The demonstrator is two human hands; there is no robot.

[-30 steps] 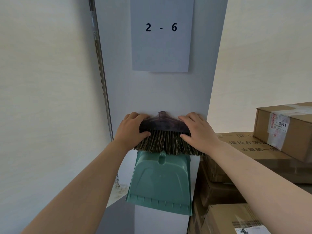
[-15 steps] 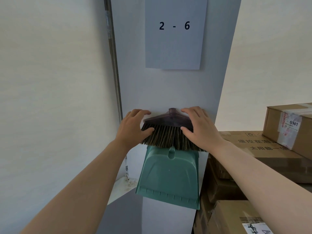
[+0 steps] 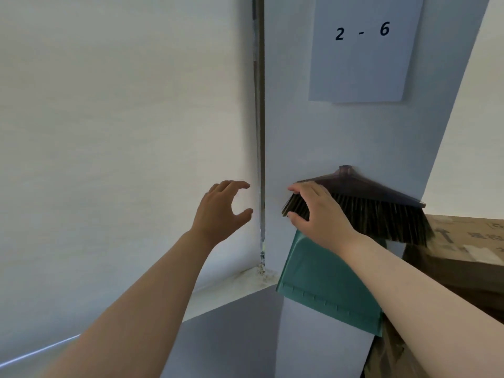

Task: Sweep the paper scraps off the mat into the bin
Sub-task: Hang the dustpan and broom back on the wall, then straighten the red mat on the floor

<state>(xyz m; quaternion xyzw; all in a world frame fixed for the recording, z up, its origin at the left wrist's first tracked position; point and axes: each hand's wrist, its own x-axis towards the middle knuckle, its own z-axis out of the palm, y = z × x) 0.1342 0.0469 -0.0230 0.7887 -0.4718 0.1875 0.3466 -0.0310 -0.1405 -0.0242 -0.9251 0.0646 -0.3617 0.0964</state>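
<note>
A broom head (image 3: pixel 379 199) with a dark translucent top and brown bristles leans against a pale pillar, tilted down to the right. Below it hangs a green dustpan (image 3: pixel 321 290), flat against the same pillar. My right hand (image 3: pixel 319 214) grips the left end of the broom head, fingers over the bristles and thumb underneath. My left hand (image 3: pixel 218 211) hovers apart from the broom, fingers spread, close to a thin metal pole (image 3: pixel 260 132). No mat, paper scraps or bin are in view.
A white sheet marked "2 - 6" (image 3: pixel 362 50) is stuck on the pillar above the broom. Stacked cardboard boxes (image 3: pixel 469 241) crowd the right side. A pale blind fills the left, with a white sill (image 3: pixel 231 287) beneath it.
My left hand has let go of the broom head and moved left towards the pole. My right hand shifted from the right end to the left end. The view swung left.
</note>
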